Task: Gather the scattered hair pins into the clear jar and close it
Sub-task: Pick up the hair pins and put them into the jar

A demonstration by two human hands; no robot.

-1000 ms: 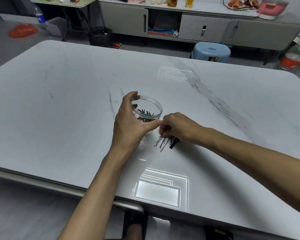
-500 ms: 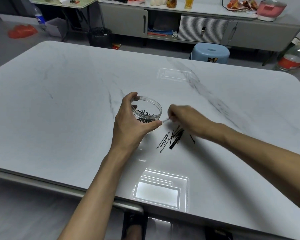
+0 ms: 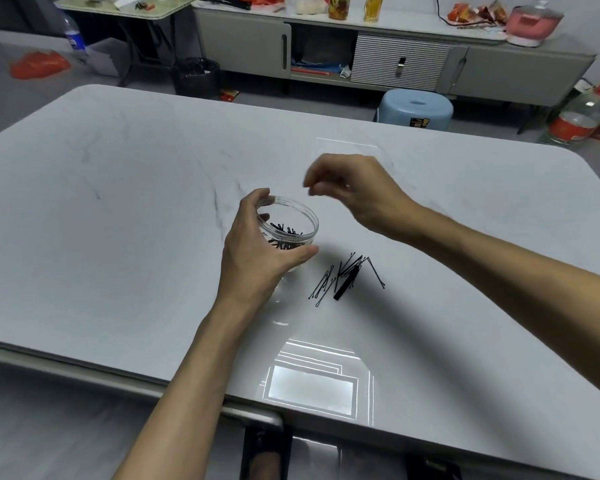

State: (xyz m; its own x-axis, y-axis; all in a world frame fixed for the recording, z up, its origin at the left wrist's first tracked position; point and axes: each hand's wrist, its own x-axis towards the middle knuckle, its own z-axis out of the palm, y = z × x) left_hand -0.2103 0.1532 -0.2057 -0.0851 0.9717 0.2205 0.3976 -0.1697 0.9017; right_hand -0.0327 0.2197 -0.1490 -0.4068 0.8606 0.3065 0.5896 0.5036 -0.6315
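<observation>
Clear-walled and round, the open-topped jar (image 3: pixel 303 225) sits inside the curl of the left hand (image 3: pixel 257 254). The fingertips (image 3: pixel 261 195) wrap the far left of the rim and the thumb (image 3: pixel 305 252) presses the near side, so the hand grips the jar, which stands upright on the table. Thin black hair pins (image 3: pixel 286 235) lie heaped in its bottom.

Above and to the right of the jar's mouth hangs the right hand (image 3: pixel 361 195), apart from the rim. Its fingers (image 3: pixel 314 183) are curled downward and drawn together, but they are blurred, and I cannot tell whether they pinch a pin or hold nothing.

Just right of the jar and nearer the person, under the right forearm, the loose pins (image 3: pixel 326 285) lie in a small crossed cluster on the table. A thicker flat black clip (image 3: pixel 345 287) lies among them and one pin (image 3: pixel 376 273) is angled off at the right edge.

All of this rests on a pale grey, marble-veined tabletop (image 3: pixel 118 237), whose glossy near part mirrors a square ceiling light (image 3: pixel 312 389). Beyond the far edge stand a light blue plastic stool (image 3: pixel 416 109) and a long grey sideboard (image 3: pixel 499 64).
</observation>
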